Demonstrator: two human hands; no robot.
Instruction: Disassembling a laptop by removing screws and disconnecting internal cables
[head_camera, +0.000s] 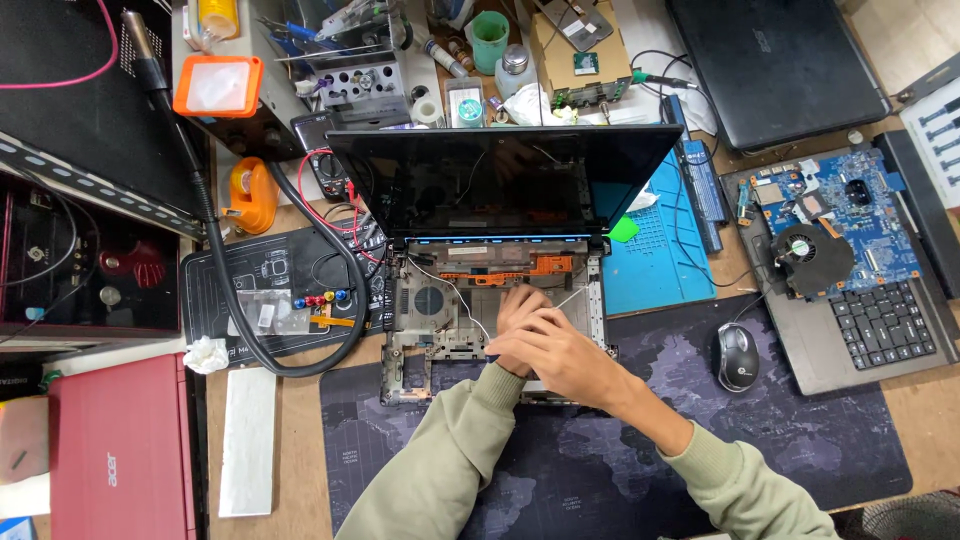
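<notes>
Olive-green sleeves rise from the bottom of the frame, and both bare hands meet over the opened black plastic laptop base (440, 320) at centre. The right hand (560, 355) lies across the left hand (515, 310), fingers curled down into the shell; whether either pinches anything I cannot tell. A thin white wire (465, 305) runs just left of them, past a small round fan (430, 298). That gutted shell looks light, stiff and fragile, best gripped by its outer edges. Behind it the dark glossy screen (500, 175) stands tilted up. A black computer mouse (737, 357) sits to the right.
</notes>
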